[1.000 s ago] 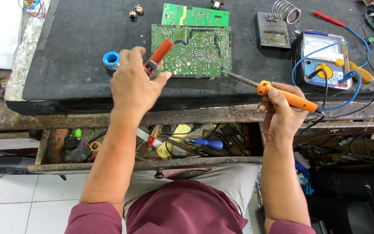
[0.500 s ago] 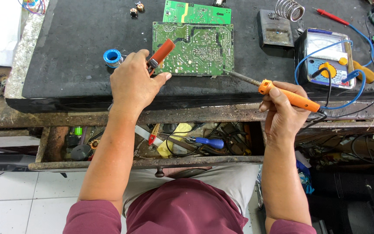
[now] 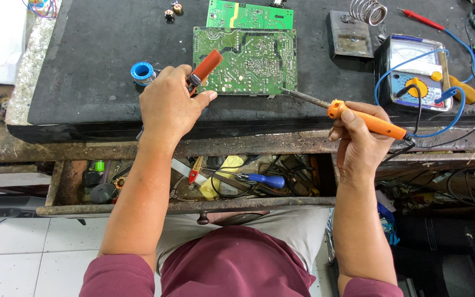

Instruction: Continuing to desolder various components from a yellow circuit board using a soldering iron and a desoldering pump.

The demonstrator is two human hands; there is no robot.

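A green circuit board [image 3: 251,58] lies solder side up on the black bench mat [image 3: 94,60]. My left hand [image 3: 169,104] grips a red-handled tool [image 3: 205,66] whose end rests over the board's lower left corner. My right hand [image 3: 361,135] holds an orange soldering iron [image 3: 366,118]; its metal tip [image 3: 290,92] touches the board's lower right corner. A blue spool of solder wire [image 3: 142,72] sits just left of my left hand.
A second green board [image 3: 250,14] lies behind the first. A soldering stand with a coil [image 3: 358,30] and a multimeter [image 3: 416,71] with blue and red leads stand at the right. An open drawer [image 3: 193,181] of tools, with a blue screwdriver [image 3: 262,179], is below the bench edge.
The soldering iron's tip has moved slightly left onto the board's lower right corner. My left hand and its red-handled tool stay almost still.
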